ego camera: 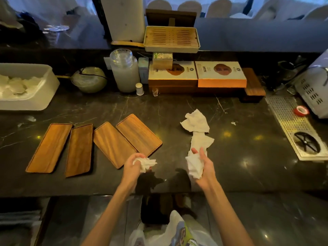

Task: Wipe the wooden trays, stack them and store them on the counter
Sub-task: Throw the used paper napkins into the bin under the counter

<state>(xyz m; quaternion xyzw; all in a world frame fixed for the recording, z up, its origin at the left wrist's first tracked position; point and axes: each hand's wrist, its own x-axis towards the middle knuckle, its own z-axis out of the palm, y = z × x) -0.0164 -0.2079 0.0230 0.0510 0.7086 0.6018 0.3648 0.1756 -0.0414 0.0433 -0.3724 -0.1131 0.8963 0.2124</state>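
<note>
Wood-grained and warm brown, four trays lie flat in one row on the left half of a dark stone counter (239, 139), near its front edge: the leftmost tray (49, 148), the second tray (79, 150), the third tray (112, 144) and the rightmost tray (139, 134). None is stacked. The first two sit just beside each other, and the last two meet along their long sides and angle toward the back right. The left hand (133, 167) hovers at the near corner of the third tray with its fingers curled tight around a crumpled wad (146, 163) of white paper. The right hand (204, 170), well apart from it, holds the near end of a paper towel strip (196, 123), which trails away across the middle of the counter. Bare stone lies between the trays and the strip, behind the trays, and from the strip to one perforated metal drain grate (291, 125) at the right edge, where one red tape roll (300, 110) rests. Along the back edge stand one white tub (35, 102) at the left, one round bowl (88, 79), one glass jar (125, 71), two orange-sided boxes, the left box (173, 73) and the right box (221, 73), and one slatted tray (171, 39) raised above them.
</note>
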